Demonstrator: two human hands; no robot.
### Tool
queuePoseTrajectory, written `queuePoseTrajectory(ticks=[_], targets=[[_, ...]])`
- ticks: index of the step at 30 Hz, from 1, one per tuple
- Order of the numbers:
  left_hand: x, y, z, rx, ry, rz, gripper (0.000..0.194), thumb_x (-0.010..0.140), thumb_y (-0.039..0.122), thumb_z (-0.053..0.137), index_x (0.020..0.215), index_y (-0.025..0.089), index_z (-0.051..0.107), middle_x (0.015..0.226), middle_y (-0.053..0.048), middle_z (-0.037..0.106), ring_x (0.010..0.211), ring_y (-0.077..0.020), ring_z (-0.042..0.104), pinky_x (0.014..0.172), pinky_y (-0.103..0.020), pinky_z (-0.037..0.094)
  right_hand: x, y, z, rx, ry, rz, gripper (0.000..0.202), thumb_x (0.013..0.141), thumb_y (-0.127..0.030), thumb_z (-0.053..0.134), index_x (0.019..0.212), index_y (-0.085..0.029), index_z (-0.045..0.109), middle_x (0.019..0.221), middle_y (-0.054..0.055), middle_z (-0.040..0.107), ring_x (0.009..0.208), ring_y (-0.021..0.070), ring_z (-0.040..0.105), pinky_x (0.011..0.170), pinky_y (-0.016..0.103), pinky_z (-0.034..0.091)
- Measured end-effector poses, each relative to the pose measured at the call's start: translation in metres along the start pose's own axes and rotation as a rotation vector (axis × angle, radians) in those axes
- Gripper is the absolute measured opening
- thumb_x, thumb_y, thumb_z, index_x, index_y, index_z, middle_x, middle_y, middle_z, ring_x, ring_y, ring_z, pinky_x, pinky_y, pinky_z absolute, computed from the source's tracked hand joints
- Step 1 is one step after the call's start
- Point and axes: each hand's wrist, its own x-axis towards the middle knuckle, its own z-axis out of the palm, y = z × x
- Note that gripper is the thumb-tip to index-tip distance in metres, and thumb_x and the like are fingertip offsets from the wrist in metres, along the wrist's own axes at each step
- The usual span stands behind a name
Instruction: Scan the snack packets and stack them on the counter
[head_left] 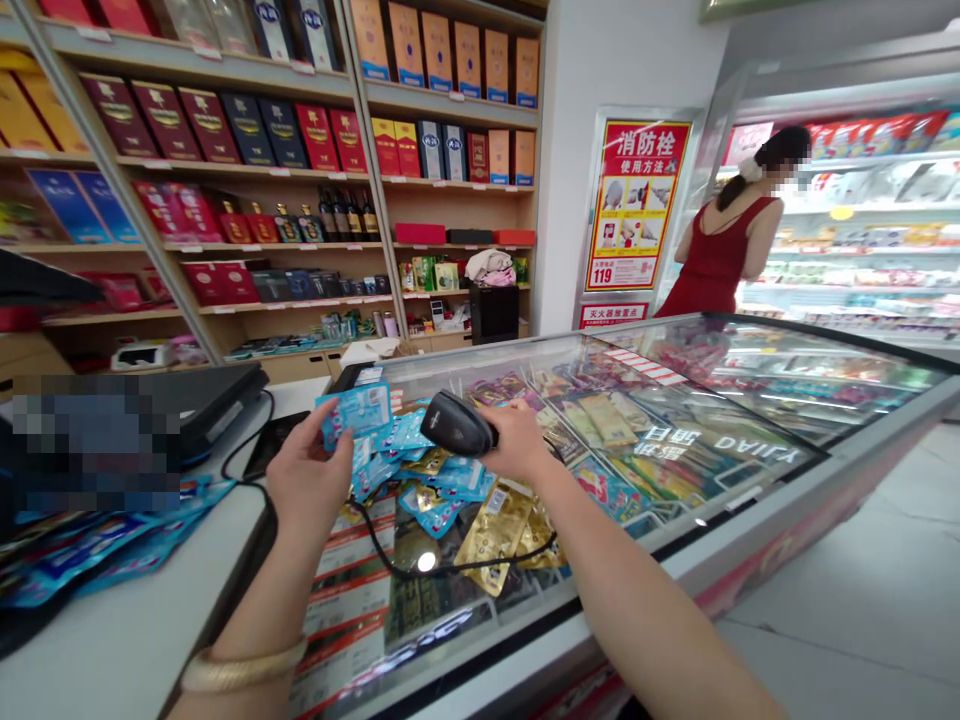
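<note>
Between the thumb and fingers of my left hand (311,460) is a small blue packet (358,412), tilted up above the freezer lid. My right hand (517,437) grips a black barcode scanner (457,424) by its handle, its head turned left towards the packet with a gap between them. Below both hands lies a heap of blue packets (431,510) on the glass, with gold packets (491,540) at its right. The scanner's black cable (405,572) loops across the glass and over the gold packets.
A glass-topped chest freezer (720,510) full of packaged goods stretches to the right. On the white counter (172,580) at left lie more blue packets (112,550) beside a black device (217,400). Shelves of boxed bottles (277,130) stand behind. A person in red (724,250) stands beyond the freezer.
</note>
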Motion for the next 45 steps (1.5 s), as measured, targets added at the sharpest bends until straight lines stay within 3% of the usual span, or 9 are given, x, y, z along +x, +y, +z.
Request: queuePoseTrajectory(ticks=[3,10,25,34,41,45], targets=[[-0.005,0.01,-0.003,0.012,0.028,0.024,0.046,0.085,0.04,0.057,0.126,0.023,0.067,0.11,-0.007,0.071,0.088,-0.0207,0.067,0.079,-0.034,0.056,0.0,-0.006,-0.001,0.008,-0.035,-0.031,0.03,0.069,-0.029,0.072,0.098,-0.024,0.068,0.092,0.003,0.076,0.093,0.0236,0.068,0.087,0.034,0.031],[-0.011,0.023,-0.002,0.024,-0.034,0.21,0.04,0.088,0.031,0.053,0.124,0.022,0.068,0.116,-0.008,0.07,0.106,-0.0221,0.066,0.095,-0.035,0.051,-0.001,-0.01,0.0,0.012,-0.05,-0.054,0.032,0.069,-0.026,0.072,0.101,-0.024,0.068,0.092,0.002,0.076,0.092,0.0227,0.068,0.086,0.034,0.03],[-0.013,0.028,0.0,0.009,-0.069,0.251,0.04,0.087,0.029,0.051,0.123,0.023,0.068,0.113,-0.007,0.07,0.105,-0.0226,0.066,0.097,-0.036,0.051,0.0,-0.01,0.002,-0.032,-0.059,-0.032,0.026,0.072,-0.032,0.073,0.097,-0.024,0.069,0.086,0.002,0.075,0.088,0.0227,0.067,0.082,0.032,0.03],[-0.013,0.025,0.002,-0.021,-0.104,0.195,0.043,0.086,0.032,0.052,0.125,0.022,0.066,0.113,-0.008,0.069,0.103,-0.0232,0.065,0.094,-0.036,0.052,0.0,-0.005,0.003,-0.035,-0.032,0.004,0.027,0.072,-0.031,0.072,0.098,-0.024,0.069,0.091,0.002,0.077,0.089,0.023,0.068,0.084,0.032,0.032],[-0.016,0.01,0.016,-0.173,-0.368,0.031,0.055,0.081,0.045,0.056,0.128,0.016,0.065,0.114,-0.012,0.072,0.089,-0.0229,0.068,0.08,-0.037,0.057,0.001,0.01,-0.006,-0.114,0.067,0.159,0.026,0.075,-0.033,0.069,0.099,-0.023,0.07,0.092,0.005,0.076,0.091,0.0251,0.068,0.08,0.031,0.036],[-0.02,0.005,0.023,-0.125,-0.519,0.128,0.042,0.078,0.04,0.058,0.112,0.021,0.073,0.096,-0.007,0.076,0.084,-0.0224,0.068,0.081,-0.038,0.057,0.001,0.013,-0.003,-0.14,0.064,0.184,0.022,0.074,-0.032,0.069,0.095,-0.023,0.07,0.093,0.006,0.076,0.09,0.0254,0.068,0.08,0.031,0.037]])
